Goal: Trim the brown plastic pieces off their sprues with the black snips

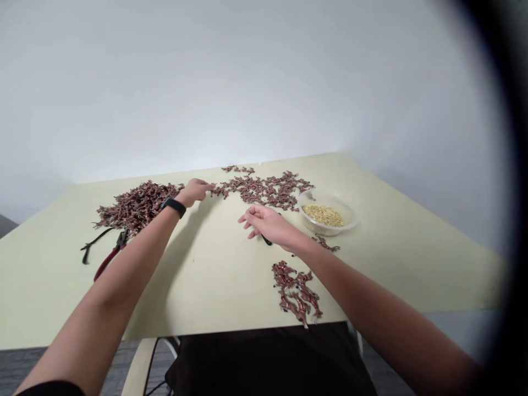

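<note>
Nearest of all, a small clump of reddish-brown pieces [297,291] lies at the near edge of the pale table [214,275], just left of the right forearm. A little farther on, the right hand [268,224] hovers palm down with its fingers stretched out loosely. A black thing [266,240] peeps from under it, and whether the thumb grips it cannot be told. A few more brown bits [325,243] lie by that wrist. At the left lie red-handled pliers [109,258] beside a black-handled tool [93,245], both untouched. To the right stands a clear bowl [348,220] of yellowish grains. Farther on, the left hand [193,191], with a dark wristband [174,207], has its fingers bunched together. Their tips are at the left edge of the far spread of brown pieces [268,190], which runs to the right from the hand; whether they pinch a piece is too small to see. A thicker heap of the same pieces [136,206] lies left of that hand. The pieces look tangled, so it seems best to lift one from the loose edge with the fingertips alone, slowly, so that its neighbours drop away. The right hand is probably best kept low near the spread, ready to steady it, and the forearm clear of the near clump.
</note>
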Demonstrator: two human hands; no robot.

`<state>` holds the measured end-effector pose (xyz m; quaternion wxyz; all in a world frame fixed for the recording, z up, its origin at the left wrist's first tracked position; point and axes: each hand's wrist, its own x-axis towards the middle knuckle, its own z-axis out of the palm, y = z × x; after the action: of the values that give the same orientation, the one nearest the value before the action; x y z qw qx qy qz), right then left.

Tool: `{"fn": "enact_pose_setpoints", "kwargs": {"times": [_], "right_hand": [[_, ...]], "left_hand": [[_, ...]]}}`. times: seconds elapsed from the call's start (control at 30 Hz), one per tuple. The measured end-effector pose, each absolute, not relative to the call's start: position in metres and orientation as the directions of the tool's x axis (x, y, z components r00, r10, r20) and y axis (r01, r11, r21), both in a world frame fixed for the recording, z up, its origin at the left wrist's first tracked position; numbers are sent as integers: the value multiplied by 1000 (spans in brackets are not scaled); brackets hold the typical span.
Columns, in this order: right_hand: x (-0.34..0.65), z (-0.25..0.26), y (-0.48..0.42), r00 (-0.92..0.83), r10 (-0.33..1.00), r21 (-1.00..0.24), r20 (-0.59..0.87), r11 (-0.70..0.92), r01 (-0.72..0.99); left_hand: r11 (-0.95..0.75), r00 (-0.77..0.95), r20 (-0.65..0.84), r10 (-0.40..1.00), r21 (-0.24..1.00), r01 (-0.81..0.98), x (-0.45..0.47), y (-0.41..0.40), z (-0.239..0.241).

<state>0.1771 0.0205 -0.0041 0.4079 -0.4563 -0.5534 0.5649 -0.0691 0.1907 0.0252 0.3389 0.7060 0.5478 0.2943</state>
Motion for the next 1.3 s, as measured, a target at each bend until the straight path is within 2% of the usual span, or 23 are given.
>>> {"fn": "enact_pose_setpoints", "kwargs": {"times": [0.1,0.17,0.23,0.5,0.67,0.83,1.0,1.1,1.23,1.3], "right_hand": [[174,-1,19,-276,958,-989,-76,-109,-104],[169,2,16,-366,925,-949,-101,-200,-243],[164,2,12,-442,890,-901,-111,-278,-332],[163,-5,13,-355,923,-931,-149,-252,-263],[164,-4,13,-335,928,-938,-166,-253,-238],[163,-3,12,-363,907,-866,-211,-346,-360],[165,-2,13,-401,889,-813,-223,-396,-427],[166,-1,12,-411,884,-814,-222,-400,-422],[165,-5,14,-409,887,-838,-215,-382,-389],[165,-10,15,-380,903,-902,-199,-321,-288]], "left_hand": [[-164,328,12,945,884,439,-58,137,18],[-75,417,-10,909,979,187,-49,100,14],[-24,422,-22,906,994,103,-44,71,11],[-114,326,44,944,973,200,-49,54,3],[-165,403,62,913,960,227,-48,50,2],[-216,490,71,869,945,247,-49,45,9],[-111,552,37,833,989,101,-55,46,8],[-80,551,24,834,994,77,-54,47,6],[-171,519,48,854,967,190,-52,45,13],[-253,498,72,864,918,305,-53,43,19]]}}
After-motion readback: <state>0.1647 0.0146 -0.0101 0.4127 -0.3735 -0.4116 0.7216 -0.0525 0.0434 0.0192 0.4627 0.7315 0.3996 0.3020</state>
